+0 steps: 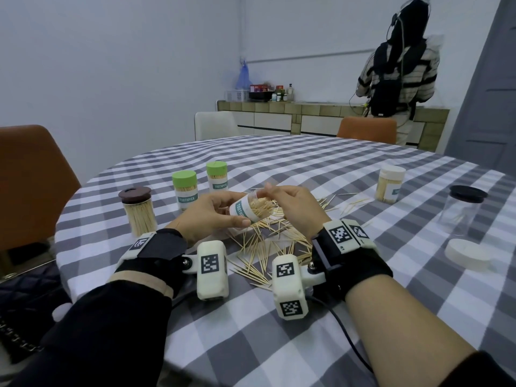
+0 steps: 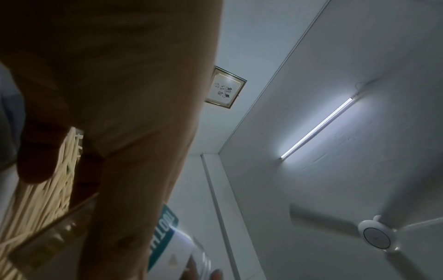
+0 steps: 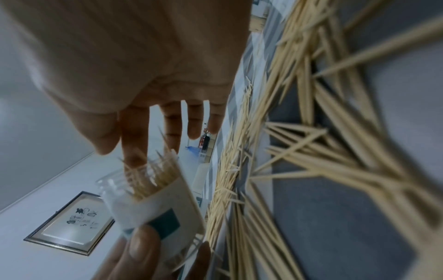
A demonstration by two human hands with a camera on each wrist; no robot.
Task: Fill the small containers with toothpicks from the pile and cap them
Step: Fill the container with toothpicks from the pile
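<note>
Left hand grips the open container, tilted with its mouth toward the right hand. The right hand's fingers reach straight into that mouth among the toothpicks; a pinch cannot be confirmed. The container sits above the pile, near the bench's front edge. Risk: the tilt could spill sticks; protruding tips could block capping. Container clear, white-labelled, partly filled.

"toothpick" reads on both green-capped jars; held container shows "tooth"
</note>
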